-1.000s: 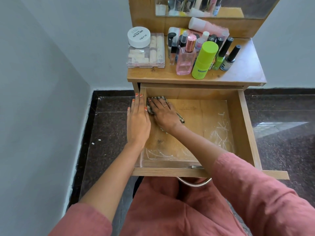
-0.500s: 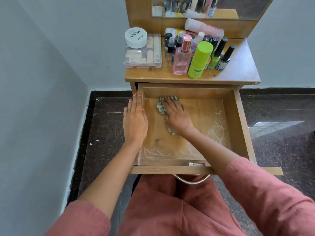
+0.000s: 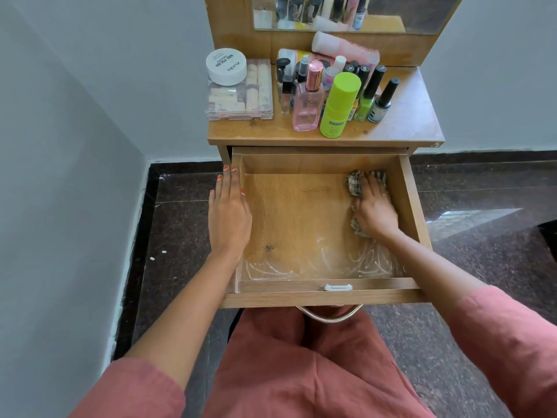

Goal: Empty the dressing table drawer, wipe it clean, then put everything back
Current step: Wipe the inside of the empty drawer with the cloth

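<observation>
Checked crumpled cloth (image 3: 354, 186) under right hand (image 3: 375, 208), woodgrain drawer (image 3: 297, 224)

A white round jar (image 3: 226, 66), set on a clear plastic box (image 3: 239, 98) on the table (image 3: 416, 116), carries "NAIL POLISH" and the brand "ZUDIO" in dark print across its lid. Labels on the lime-green bottle (image 3: 339, 105) and those around it are too small to read.

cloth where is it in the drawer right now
Head view: the checked cloth lies under the right hand in the far right corner of the open drawer, beside its right wall.
</observation>
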Action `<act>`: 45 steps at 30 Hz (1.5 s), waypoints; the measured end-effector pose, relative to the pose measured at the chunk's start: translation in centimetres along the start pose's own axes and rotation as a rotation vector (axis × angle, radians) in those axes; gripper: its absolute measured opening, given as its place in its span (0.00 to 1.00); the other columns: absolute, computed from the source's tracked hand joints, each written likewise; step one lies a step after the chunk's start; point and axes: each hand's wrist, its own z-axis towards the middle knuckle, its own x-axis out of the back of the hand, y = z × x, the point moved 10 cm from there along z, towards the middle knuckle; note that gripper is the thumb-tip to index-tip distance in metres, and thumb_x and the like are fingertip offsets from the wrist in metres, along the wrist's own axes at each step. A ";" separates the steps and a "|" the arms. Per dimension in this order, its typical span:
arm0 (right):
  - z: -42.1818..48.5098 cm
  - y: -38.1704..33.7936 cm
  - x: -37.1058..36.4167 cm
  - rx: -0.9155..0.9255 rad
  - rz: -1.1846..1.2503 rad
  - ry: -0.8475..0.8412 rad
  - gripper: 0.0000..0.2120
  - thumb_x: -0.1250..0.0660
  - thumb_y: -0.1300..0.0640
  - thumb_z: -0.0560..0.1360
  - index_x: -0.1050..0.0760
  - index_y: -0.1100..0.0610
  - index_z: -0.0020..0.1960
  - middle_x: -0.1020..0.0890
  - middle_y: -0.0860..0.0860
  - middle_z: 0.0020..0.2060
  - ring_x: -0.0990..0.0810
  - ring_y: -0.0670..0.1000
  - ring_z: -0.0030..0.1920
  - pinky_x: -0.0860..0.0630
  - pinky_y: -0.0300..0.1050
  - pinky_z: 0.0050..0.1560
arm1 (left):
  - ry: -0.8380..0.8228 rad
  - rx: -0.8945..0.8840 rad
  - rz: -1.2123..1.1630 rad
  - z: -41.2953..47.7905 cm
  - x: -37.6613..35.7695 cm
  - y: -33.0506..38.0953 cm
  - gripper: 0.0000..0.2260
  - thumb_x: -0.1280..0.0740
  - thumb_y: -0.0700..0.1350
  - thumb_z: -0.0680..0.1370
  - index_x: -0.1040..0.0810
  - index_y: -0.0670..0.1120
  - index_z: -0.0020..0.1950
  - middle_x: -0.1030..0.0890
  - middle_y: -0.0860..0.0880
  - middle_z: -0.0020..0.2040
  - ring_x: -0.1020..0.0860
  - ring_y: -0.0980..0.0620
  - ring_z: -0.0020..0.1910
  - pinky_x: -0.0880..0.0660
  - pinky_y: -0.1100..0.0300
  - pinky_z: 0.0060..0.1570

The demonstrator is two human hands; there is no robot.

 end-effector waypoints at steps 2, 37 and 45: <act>0.0 -0.3 -0.1 -0.004 0.046 0.006 0.25 0.48 0.61 0.78 0.50 0.60 0.74 0.46 0.57 0.75 0.50 0.56 0.75 0.51 0.51 0.75 | 0.000 0.001 -0.008 0.0 0.0 0.0 0.20 0.53 0.40 0.82 0.47 0.42 0.75 0.47 0.45 0.76 0.48 0.49 0.76 0.52 0.55 0.74; 0.8 -1.3 0.9 -0.018 -0.084 0.001 0.21 0.52 0.70 0.77 0.43 0.66 0.69 0.39 0.64 0.67 0.38 0.65 0.67 0.35 0.59 0.64 | 0.011 -0.038 0.039 -0.2 0.4 0.4 0.20 0.51 0.40 0.82 0.46 0.41 0.75 0.46 0.44 0.76 0.47 0.48 0.75 0.51 0.55 0.74; -2.2 -0.6 -0.7 -0.064 -0.109 -0.103 0.24 0.51 0.70 0.77 0.49 0.66 0.72 0.45 0.62 0.71 0.46 0.65 0.71 0.42 0.61 0.70 | 0.007 -0.032 0.057 -0.1 0.3 0.3 0.20 0.52 0.40 0.82 0.47 0.41 0.75 0.47 0.43 0.76 0.48 0.48 0.76 0.51 0.54 0.75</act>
